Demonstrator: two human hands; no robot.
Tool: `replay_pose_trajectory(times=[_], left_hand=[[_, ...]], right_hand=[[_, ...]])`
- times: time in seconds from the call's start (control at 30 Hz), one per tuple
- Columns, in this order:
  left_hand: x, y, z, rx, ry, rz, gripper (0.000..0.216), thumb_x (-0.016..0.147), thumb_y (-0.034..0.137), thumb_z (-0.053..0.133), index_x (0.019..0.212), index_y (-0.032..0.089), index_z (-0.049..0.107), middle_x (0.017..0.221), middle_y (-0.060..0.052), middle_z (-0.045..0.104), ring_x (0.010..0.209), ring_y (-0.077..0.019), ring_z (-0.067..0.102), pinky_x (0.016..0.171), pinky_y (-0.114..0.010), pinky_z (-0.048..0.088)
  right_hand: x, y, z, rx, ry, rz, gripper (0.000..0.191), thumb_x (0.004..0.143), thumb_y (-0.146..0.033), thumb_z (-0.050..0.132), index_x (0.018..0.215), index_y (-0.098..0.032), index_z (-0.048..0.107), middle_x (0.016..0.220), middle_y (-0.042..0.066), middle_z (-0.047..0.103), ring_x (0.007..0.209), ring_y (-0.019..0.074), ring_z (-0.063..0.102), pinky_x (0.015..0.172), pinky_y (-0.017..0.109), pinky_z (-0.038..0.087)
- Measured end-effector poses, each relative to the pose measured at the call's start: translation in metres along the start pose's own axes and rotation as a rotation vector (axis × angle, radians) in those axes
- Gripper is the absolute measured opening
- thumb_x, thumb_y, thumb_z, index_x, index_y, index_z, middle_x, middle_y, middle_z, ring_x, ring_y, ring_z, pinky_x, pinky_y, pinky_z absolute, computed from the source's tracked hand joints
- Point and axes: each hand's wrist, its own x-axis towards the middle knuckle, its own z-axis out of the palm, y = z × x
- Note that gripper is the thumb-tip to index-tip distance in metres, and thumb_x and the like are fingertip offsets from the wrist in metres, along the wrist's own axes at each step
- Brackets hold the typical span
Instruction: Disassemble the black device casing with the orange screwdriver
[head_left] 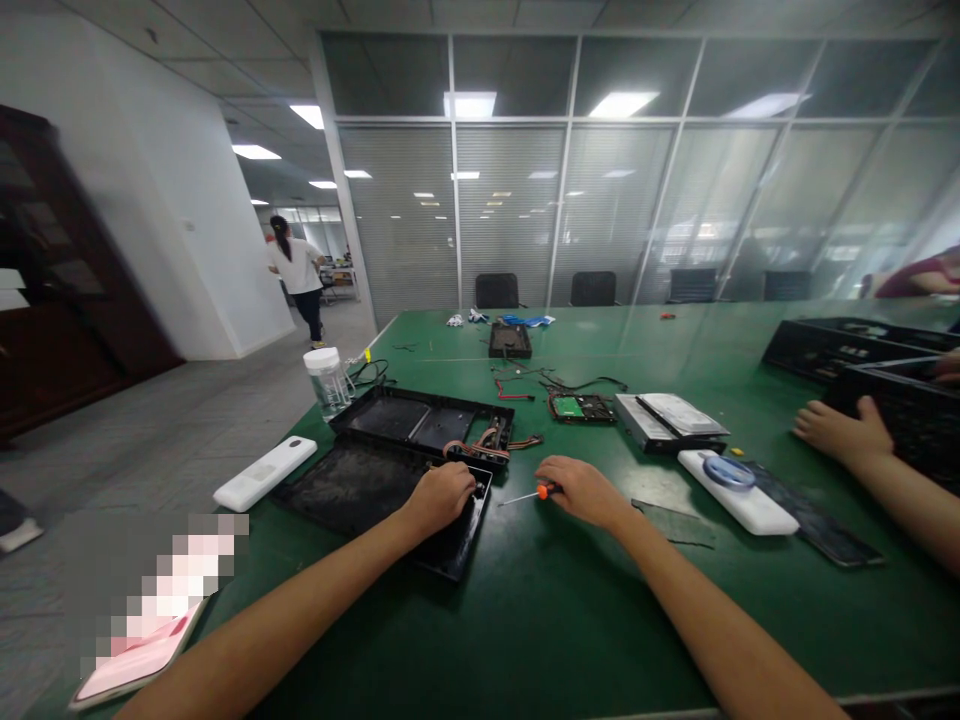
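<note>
My left hand (441, 496) is curled shut on the right edge of an opened black plastic case (360, 485) that lies flat on the green table (540, 600). Red and orange wires (487, 442) bunch at the case's far right corner. My right hand (581, 490) is closed round a small screwdriver (525, 495) with an orange handle; its thin shaft points left toward the case. The two hands are about a hand's width apart.
A white bar-shaped casing (264, 473) lies left of the case, a clear jar (328, 380) behind it. A green circuit board (577, 407), a disk drive (667, 420) and a white casing with a tape roll (735, 488) lie right. Another person's hand (840, 432) rests at far right.
</note>
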Motion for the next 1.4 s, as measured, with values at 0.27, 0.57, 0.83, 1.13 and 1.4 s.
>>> replay_pose_trajectory(times=[0.27, 0.57, 0.83, 1.13, 1.4], left_hand=[[-0.007, -0.001, -0.007, -0.058, -0.108, 0.330, 0.016, 0.087, 0.015, 0.042, 0.093, 0.014, 0.056, 0.092, -0.006, 0.057, 0.088, -0.0152, 0.052, 0.080, -0.025, 0.042], [-0.003, -0.018, -0.001, -0.174, -0.141, 0.269, 0.020, 0.088, 0.019, 0.044, 0.083, 0.016, 0.062, 0.086, -0.005, 0.058, 0.083, -0.0147, 0.055, 0.077, -0.024, 0.042], [-0.008, -0.024, -0.007, -0.202, -0.134, 0.203, 0.012, 0.083, 0.024, 0.054, 0.088, 0.016, 0.062, 0.092, -0.006, 0.057, 0.087, -0.0158, 0.054, 0.081, -0.025, 0.041], [-0.005, -0.026, -0.001, -0.180, -0.126, 0.265, 0.021, 0.087, 0.018, 0.044, 0.079, 0.016, 0.064, 0.084, -0.004, 0.058, 0.081, -0.0136, 0.055, 0.074, -0.022, 0.040], [0.006, -0.021, -0.012, -0.127, -0.052, 0.287, 0.018, 0.084, 0.017, 0.046, 0.075, 0.014, 0.062, 0.079, -0.005, 0.060, 0.079, -0.0148, 0.055, 0.076, -0.024, 0.040]], right_hand=[[-0.002, 0.010, 0.006, 0.032, 0.058, 0.005, 0.028, 0.073, -0.010, 0.049, 0.097, -0.019, 0.059, 0.100, 0.006, 0.060, 0.095, 0.0179, 0.053, 0.084, 0.031, 0.041], [-0.002, 0.015, 0.009, 0.075, 0.068, 0.000, 0.027, 0.073, -0.010, 0.050, 0.097, -0.018, 0.059, 0.100, 0.007, 0.060, 0.097, 0.0185, 0.052, 0.085, 0.033, 0.041], [-0.002, 0.017, 0.012, 0.111, 0.073, 0.014, 0.027, 0.073, -0.010, 0.050, 0.097, -0.019, 0.060, 0.100, 0.007, 0.061, 0.096, 0.0185, 0.053, 0.085, 0.033, 0.041], [-0.001, 0.019, 0.014, 0.151, 0.076, 0.021, 0.020, 0.076, -0.013, 0.050, 0.092, -0.019, 0.060, 0.094, 0.006, 0.061, 0.092, 0.0181, 0.054, 0.083, 0.033, 0.042], [0.001, 0.016, 0.013, 0.187, 0.091, 0.012, 0.015, 0.082, -0.023, 0.048, 0.092, -0.019, 0.059, 0.091, 0.006, 0.061, 0.087, 0.0178, 0.055, 0.080, 0.032, 0.042]])
